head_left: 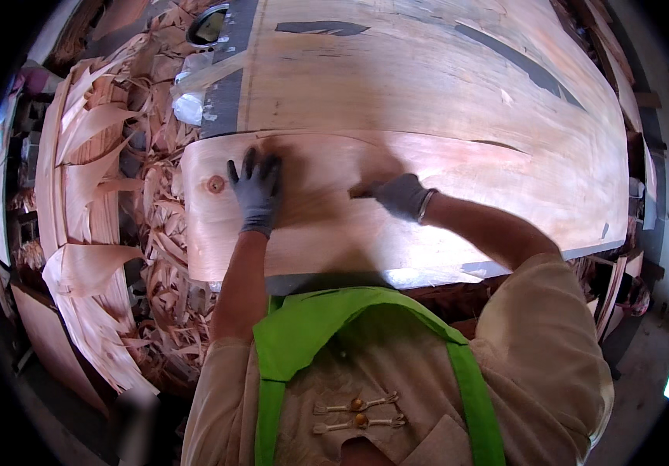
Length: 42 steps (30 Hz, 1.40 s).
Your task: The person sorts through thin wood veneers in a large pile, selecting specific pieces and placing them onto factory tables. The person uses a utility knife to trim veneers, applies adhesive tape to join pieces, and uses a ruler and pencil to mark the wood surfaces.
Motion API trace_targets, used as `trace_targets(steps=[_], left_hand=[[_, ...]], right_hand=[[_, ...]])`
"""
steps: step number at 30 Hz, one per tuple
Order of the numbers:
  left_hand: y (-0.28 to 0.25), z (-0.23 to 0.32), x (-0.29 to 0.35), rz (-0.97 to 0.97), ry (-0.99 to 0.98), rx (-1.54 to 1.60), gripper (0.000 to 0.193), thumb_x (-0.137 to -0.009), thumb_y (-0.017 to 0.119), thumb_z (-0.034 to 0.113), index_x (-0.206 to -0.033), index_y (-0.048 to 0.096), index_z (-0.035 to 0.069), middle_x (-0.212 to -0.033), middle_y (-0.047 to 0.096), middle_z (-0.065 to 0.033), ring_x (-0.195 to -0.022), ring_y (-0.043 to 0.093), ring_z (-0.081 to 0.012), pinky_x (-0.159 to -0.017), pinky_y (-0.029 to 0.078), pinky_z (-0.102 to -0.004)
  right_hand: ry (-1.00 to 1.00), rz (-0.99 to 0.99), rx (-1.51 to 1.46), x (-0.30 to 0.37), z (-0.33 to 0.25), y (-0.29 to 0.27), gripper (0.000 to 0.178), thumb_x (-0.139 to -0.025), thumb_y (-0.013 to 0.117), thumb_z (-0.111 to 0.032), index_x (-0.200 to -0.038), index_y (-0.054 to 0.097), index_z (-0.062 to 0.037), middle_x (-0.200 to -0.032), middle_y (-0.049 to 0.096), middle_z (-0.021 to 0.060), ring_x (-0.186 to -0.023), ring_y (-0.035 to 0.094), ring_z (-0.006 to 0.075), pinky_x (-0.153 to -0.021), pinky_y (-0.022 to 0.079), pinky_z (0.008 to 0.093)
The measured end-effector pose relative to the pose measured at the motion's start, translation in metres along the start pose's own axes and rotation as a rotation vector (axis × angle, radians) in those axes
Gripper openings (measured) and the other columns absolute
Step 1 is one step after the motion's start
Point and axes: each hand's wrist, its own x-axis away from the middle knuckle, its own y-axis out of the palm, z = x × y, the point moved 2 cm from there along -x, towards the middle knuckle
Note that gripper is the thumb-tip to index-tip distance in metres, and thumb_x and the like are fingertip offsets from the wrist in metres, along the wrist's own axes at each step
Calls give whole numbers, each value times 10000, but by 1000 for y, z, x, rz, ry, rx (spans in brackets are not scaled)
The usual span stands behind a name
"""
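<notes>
A pale wood veneer strip [311, 248] lies across the near part of the work table, with a round brown knot at its left end. Flat on that strip, just right of the knot, rests my left hand [257, 190] in a grey glove with dark fingertips, its fingers spread. My right hand [404, 197], also gloved, is closed low over the middle of the strip. From its fingers a short dark flat piece [362, 190] points left; its kind is hard to make out. Beyond the strip lies a larger veneer sheet [427, 85] with long dark gaps.
Torn veneer shavings [167, 210] heap up along the table's left side, beside a stack of curled veneer [90, 179]. A round dark container [208, 27] and crumpled clear plastic [189, 97] sit at the upper left. The grey table edge [303, 285] runs before my green apron.
</notes>
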Motion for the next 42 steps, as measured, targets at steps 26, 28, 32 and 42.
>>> trace_targets(steps=[26, 28, 32, 42], left_hand=[[3, 0, -1, 16, 18, 146, 269, -795, 535, 187, -1052, 615, 173, -1213, 520, -50, -1251, 376, -302, -1043, 234, -546], [4, 0, -3, -22, 38, 123, 274, -811, 508, 184, -1068, 597, 150, -1233, 504, -75, -1260, 362, -307, -1051, 225, -537], [8, 4, -8, -77, 71, -11, 334, -846, 443, 188, -1153, 525, 87, -1329, 433, -124, -1296, 312, -316, -1071, 180, -535], [10, -2, -9, -49, 91, 138, 307, -848, 401, 153, -1122, 490, 47, -1414, 327, -167, -1318, 269, -342, -1088, 150, -517]], right_hand=[[597, 274, 167, 61, 159, 13, 374, -795, 593, -337, -1065, 494, -99, -691, 625, 150, -681, 619, 348, -587, 478, 468], [580, 277, 197, 62, 167, 15, 313, -795, 598, -348, -986, 537, -107, -693, 626, 147, -677, 619, 348, -583, 474, 472], [564, 348, 289, 68, 159, 4, 173, -823, 565, -299, -860, 589, -132, -705, 632, 116, -640, 620, 328, -541, 469, 450], [1209, 321, 143, 261, 87, 22, 254, -878, 482, -274, -873, 595, -46, -774, 631, 208, -717, 607, 402, -627, 476, 494]])
